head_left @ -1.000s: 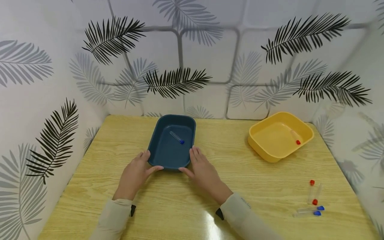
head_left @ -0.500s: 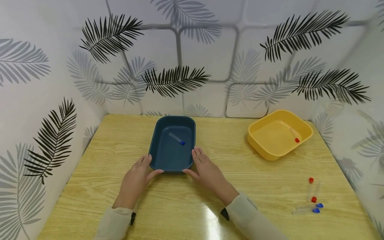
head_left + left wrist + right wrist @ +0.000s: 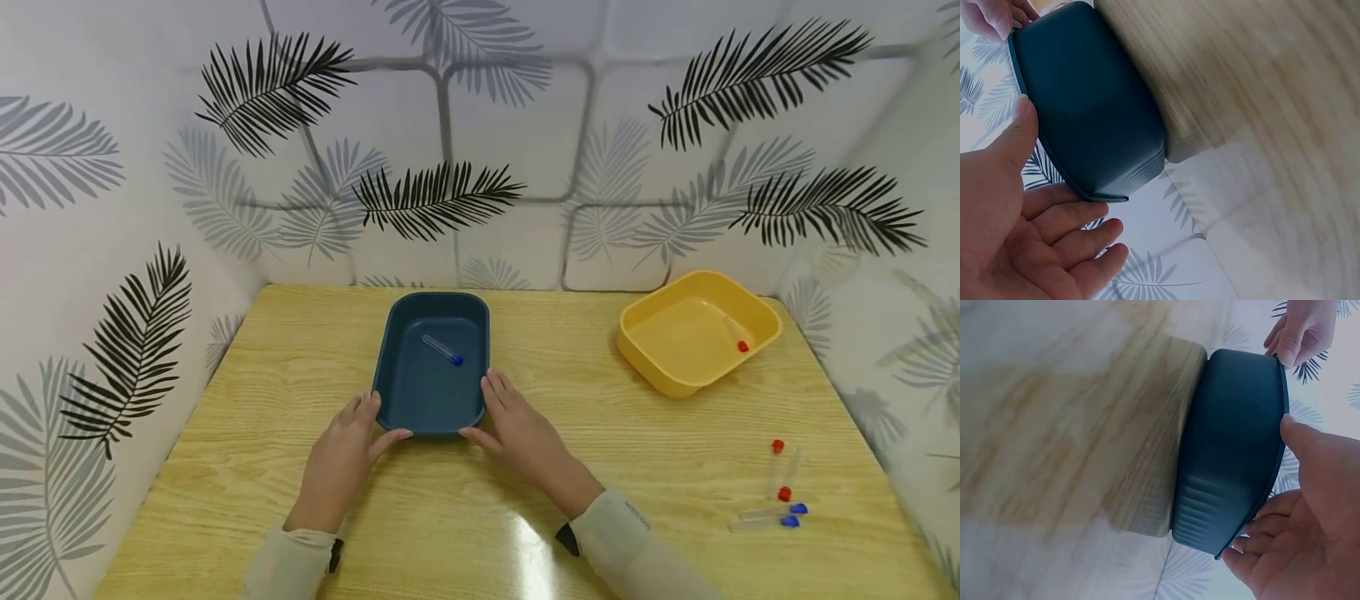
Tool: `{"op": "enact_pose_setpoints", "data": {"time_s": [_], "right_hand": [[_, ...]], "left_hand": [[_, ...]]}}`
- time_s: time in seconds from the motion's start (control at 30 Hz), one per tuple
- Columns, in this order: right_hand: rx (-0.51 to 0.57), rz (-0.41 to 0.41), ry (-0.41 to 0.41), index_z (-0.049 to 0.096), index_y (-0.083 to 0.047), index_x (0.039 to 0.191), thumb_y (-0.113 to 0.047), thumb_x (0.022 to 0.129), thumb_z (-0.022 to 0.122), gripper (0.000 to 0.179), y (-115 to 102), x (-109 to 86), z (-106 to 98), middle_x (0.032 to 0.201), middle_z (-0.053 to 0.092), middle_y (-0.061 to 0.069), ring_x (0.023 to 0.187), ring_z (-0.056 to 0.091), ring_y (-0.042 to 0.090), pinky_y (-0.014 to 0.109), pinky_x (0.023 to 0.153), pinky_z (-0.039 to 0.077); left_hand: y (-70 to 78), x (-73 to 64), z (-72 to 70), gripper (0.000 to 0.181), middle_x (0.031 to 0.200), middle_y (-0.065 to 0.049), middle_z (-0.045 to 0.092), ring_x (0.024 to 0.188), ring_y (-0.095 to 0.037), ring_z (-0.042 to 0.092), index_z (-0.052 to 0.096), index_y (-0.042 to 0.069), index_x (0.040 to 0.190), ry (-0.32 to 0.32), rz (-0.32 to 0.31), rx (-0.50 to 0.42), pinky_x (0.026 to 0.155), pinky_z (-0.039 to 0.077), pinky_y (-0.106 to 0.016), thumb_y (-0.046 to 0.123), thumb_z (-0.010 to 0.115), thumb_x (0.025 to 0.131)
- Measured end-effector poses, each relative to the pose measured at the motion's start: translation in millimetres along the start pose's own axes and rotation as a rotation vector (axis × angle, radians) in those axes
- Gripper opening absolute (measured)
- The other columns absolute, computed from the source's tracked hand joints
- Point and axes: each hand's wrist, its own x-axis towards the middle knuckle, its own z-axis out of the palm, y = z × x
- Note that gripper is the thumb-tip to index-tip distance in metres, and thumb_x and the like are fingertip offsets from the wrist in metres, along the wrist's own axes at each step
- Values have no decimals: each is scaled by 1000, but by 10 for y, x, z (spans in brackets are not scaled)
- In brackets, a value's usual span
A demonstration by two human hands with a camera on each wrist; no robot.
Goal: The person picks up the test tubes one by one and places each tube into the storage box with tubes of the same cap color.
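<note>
A dark blue plastic tray (image 3: 427,398) sits on the wooden table, left of the middle in the head view. Inside lies one clear test tube (image 3: 442,350) with a blue cap. My left hand (image 3: 337,454) holds the tray's near left corner, thumb at the front rim and fingers along the side. At the near right corner my right hand (image 3: 528,437) holds it in the same way. Both wrist views show the tray's outer wall (image 3: 1091,100), with each thumb at the rim. Its base is close against the tabletop in the right wrist view.
A yellow tray (image 3: 678,333) at the back right holds a red-capped tube (image 3: 742,346). Several loose tubes with red caps (image 3: 784,493) and blue caps (image 3: 791,522) lie at the front right. Patterned walls (image 3: 517,250) border the table at the back and sides.
The blue tray has slid slightly toward me, with both hands on its corners. The head view has tilted a little. The yellow tray and loose tubes stay put on the table.
</note>
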Motion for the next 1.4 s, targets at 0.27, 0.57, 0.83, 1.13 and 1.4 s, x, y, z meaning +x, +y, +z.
{"op": "enact_pose_setpoints", "data": {"time_s": [0.27, 0.57, 0.83, 1.13, 1.4], "right_hand": [[23, 2, 2, 25, 2, 145, -60, 91, 39, 83, 29, -41, 1, 151, 18, 16, 139, 14, 26, 37, 107, 25], [15, -11, 28, 24, 5, 144, -58, 92, 40, 83, 34, -69, 45, 151, 18, 19, 139, 14, 29, 39, 110, 19], [54, 12, 42, 15, 5, 146, -58, 94, 36, 85, 87, -125, -2, 152, 11, 18, 140, 9, 30, 38, 112, 11], [69, 206, 69, 11, 4, 147, -56, 95, 36, 83, 628, -416, -354, 153, 7, 19, 140, 3, 30, 44, 111, 12], [55, 302, 88, 9, 9, 145, -52, 95, 40, 85, 1186, -735, -675, 150, 7, 28, 138, 3, 38, 54, 107, 16]], "left_hand": [[35, -11, 11, 68, 130, -26, 49, 115, -40, 50, 51, -1, 130, -41, -22, -19, 79, 50, -50, 44, 66, 82], [49, 0, -13, 72, 130, -25, 49, 118, -39, 48, 50, -2, 132, -76, -31, 6, 80, 50, -50, 50, 62, 83], [143, 41, -73, 87, 140, -25, 39, 129, -38, 35, 39, -6, 137, -98, 6, 36, 102, 32, -50, 58, 58, 82], [683, 290, 86, 88, 146, -20, 30, 136, -31, 24, 28, -3, 144, -21, 223, 12, 106, 27, -46, 55, 57, 85], [1453, 435, 430, 86, 148, -19, 26, 138, -28, 21, 24, -4, 145, -95, 420, -24, 109, 24, -39, 61, 39, 90]]}}
